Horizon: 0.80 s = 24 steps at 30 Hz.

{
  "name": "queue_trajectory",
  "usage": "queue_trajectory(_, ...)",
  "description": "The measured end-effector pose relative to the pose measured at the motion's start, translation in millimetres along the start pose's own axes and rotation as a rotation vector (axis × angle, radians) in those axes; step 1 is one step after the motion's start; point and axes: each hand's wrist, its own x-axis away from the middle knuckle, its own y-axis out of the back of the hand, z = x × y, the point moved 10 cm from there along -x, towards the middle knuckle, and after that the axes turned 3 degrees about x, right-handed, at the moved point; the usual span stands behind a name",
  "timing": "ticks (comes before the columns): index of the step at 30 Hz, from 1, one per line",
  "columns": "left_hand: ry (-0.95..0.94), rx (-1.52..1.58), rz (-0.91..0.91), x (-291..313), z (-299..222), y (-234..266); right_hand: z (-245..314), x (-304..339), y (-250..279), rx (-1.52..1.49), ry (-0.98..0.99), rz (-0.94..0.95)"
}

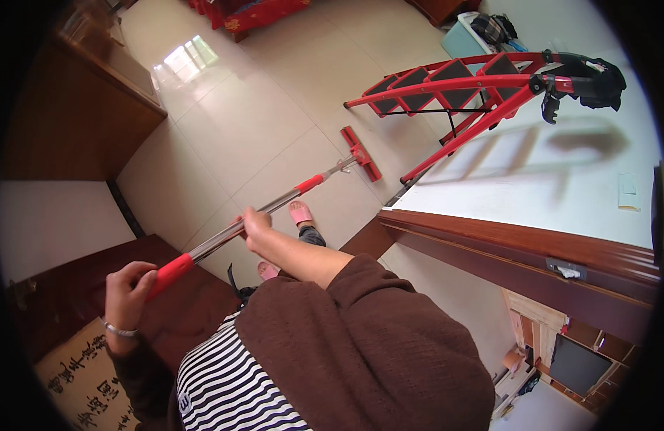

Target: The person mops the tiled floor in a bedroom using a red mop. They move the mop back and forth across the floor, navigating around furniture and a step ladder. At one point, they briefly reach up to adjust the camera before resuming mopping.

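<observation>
Both my hands are closed around a long mop (280, 201) with a silver pole and red grips. My left hand (131, 287) wraps the red end of the handle, a bracelet on its wrist. Farther along, my right hand (254, 228) grips the silver part of the pole. The pole slants away to the right, down to a narrow red mop head (361, 153) that rests on the tiled floor. My feet, in pink slippers (300, 213), stand just under the pole.
A red step ladder (447, 86) with dark treads leans by the white wall (597, 179) at right. Brown wooden furniture (81, 108) stands at left, and a wooden door frame (518, 251) at right. A pale blue bin (464, 37) sits behind the ladder.
</observation>
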Motion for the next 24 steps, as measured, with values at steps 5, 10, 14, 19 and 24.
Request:
queue_trajectory(5, -0.034, -0.061, 0.155, -70, -50, -115, 116, -68, 82, 0.082, 0.110, -0.131)
queue_trajectory(10, -0.226, -0.091, 0.269, -118, -110, -231, 232, -121, 168, 0.120, 0.186, -0.185)
queue_trajectory(14, -0.294, -0.066, 0.405, -117, -126, -287, 266, -137, 210, 0.114, 0.199, -0.206)
queue_trajectory(19, -0.275, -0.039, 0.353, -100, -111, -260, 235, -126, 194, 0.094, 0.177, -0.214)
queue_trajectory(24, -0.224, -0.141, 0.176, -54, -79, -173, 162, -87, 135, 0.149, 0.155, -0.180)
